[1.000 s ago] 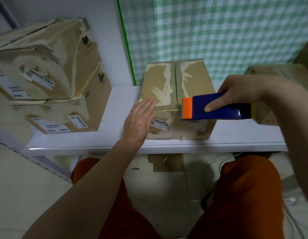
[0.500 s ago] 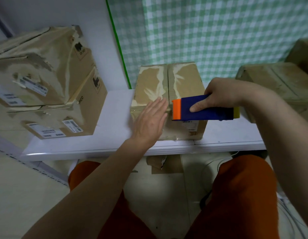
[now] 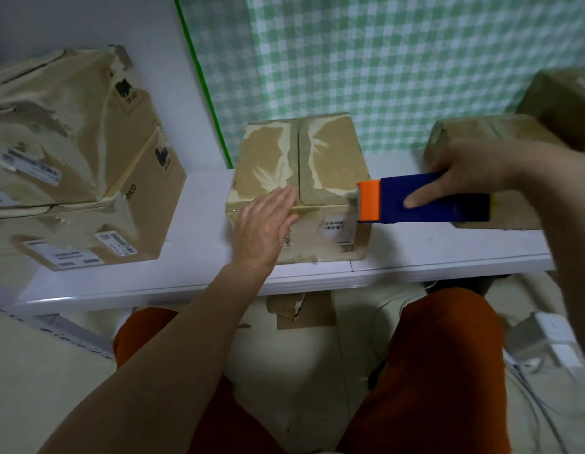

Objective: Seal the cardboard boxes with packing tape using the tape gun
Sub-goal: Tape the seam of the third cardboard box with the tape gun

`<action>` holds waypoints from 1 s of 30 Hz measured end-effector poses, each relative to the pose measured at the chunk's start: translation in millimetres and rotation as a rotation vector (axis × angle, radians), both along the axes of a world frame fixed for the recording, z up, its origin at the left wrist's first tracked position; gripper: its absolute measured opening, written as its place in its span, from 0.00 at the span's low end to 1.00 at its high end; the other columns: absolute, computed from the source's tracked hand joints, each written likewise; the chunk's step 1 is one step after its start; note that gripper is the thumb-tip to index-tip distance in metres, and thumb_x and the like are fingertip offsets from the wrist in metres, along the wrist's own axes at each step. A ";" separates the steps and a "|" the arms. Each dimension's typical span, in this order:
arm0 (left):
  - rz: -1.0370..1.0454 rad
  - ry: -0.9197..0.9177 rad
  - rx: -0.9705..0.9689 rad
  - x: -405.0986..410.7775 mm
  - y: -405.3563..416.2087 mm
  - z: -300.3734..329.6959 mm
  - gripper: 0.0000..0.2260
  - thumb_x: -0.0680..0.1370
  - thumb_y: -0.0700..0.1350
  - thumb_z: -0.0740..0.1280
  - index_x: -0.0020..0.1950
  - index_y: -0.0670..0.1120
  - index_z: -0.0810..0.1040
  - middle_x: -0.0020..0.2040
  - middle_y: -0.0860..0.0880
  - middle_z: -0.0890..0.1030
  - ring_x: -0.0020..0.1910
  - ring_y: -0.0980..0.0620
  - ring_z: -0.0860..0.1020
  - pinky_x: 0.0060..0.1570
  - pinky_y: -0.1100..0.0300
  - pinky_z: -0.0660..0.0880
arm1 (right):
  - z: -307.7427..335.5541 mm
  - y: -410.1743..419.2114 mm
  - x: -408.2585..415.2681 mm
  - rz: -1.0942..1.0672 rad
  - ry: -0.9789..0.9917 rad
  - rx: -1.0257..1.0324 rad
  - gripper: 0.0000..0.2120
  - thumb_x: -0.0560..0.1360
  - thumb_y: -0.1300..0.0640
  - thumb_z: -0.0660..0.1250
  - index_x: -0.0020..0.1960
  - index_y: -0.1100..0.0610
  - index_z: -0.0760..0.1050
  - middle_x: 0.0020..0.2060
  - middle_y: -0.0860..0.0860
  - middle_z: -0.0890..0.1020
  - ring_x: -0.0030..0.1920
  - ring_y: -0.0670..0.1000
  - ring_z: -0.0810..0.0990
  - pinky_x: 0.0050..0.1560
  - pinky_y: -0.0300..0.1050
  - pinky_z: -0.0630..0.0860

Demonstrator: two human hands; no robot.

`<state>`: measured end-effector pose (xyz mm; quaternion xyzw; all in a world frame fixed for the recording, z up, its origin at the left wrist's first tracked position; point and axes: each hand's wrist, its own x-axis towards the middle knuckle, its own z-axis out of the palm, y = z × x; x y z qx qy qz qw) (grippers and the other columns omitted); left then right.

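- Left hand (image 3: 263, 226): fingers straight and flat, pressing on the near top edge of the middle cardboard box (image 3: 301, 188), fingertips right at the centre seam.
- Right hand (image 3: 464, 172): wrapped round the blue tape gun (image 3: 425, 199), index finger laid straight along its side, the rest curled over the top.
- Orange nose of the gun now at the box's right near corner, well to the right of the flat fingertips; half a second back, just beside them near the seam.
- Between fingertips and nose: a faint glossy band along the box's near edge, probably fresh tape, though too pale and blurred to be sure.
- Judged from that: one strip drawn across the near edge, ready to be cut or wrapped down the right side; centre seam apparently yet to be taped.
- Further out from the left hand: two stacked boxes (image 3: 78, 178) with torn tape scars and shipping labels, on the same white table (image 3: 192, 244).
- Beyond the right hand: another carton (image 3: 474, 132), partly hidden by the wrist.
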<state>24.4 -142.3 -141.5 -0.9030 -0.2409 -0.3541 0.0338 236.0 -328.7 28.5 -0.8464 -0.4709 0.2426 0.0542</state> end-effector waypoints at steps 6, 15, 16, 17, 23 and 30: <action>0.030 0.001 -0.009 3.9 -9.8 7.2 0.22 0.79 0.52 0.59 0.69 0.42 0.72 0.67 0.44 0.75 0.68 0.45 0.72 0.68 0.52 0.61 | -10.8 3.0 6.2 -0.013 -0.015 0.069 0.25 0.63 0.34 0.71 0.41 0.57 0.80 0.35 0.55 0.84 0.36 0.53 0.82 0.33 0.43 0.72; -0.170 0.023 0.099 58.0 -39.1 2.2 0.20 0.74 0.34 0.70 0.65 0.40 0.76 0.62 0.42 0.79 0.62 0.45 0.77 0.67 0.51 0.63 | -11.7 0.5 9.6 0.014 0.016 0.091 0.25 0.65 0.37 0.71 0.42 0.59 0.80 0.33 0.55 0.83 0.32 0.52 0.82 0.36 0.46 0.77; -0.144 0.023 0.102 59.7 -37.7 -0.6 0.22 0.72 0.33 0.72 0.65 0.40 0.76 0.62 0.43 0.79 0.62 0.46 0.77 0.67 0.51 0.63 | -12.4 -0.1 10.5 0.014 0.028 0.091 0.25 0.65 0.37 0.72 0.42 0.60 0.80 0.33 0.56 0.83 0.31 0.52 0.82 0.36 0.46 0.78; -0.129 0.014 0.104 60.7 -36.4 -2.3 0.22 0.72 0.33 0.73 0.65 0.41 0.76 0.62 0.44 0.79 0.62 0.46 0.77 0.67 0.52 0.62 | -12.8 -0.8 12.0 0.010 0.045 0.090 0.25 0.64 0.37 0.72 0.42 0.60 0.80 0.33 0.56 0.83 0.30 0.52 0.82 0.36 0.46 0.79; -0.155 -0.072 0.152 63.0 -29.8 -6.5 0.18 0.75 0.39 0.71 0.64 0.43 0.77 0.61 0.45 0.80 0.61 0.47 0.78 0.64 0.54 0.65 | -18.5 -8.2 25.2 -0.006 0.132 0.076 0.29 0.55 0.32 0.70 0.43 0.55 0.81 0.35 0.53 0.84 0.36 0.53 0.84 0.35 0.42 0.74; -0.127 -0.053 0.143 65.6 -29.3 -5.1 0.16 0.77 0.44 0.67 0.65 0.43 0.77 0.62 0.45 0.80 0.61 0.47 0.77 0.64 0.55 0.64 | -6.3 -31.7 51.1 -0.091 0.065 0.038 0.26 0.62 0.36 0.71 0.45 0.58 0.80 0.38 0.54 0.82 0.40 0.52 0.80 0.38 0.44 0.73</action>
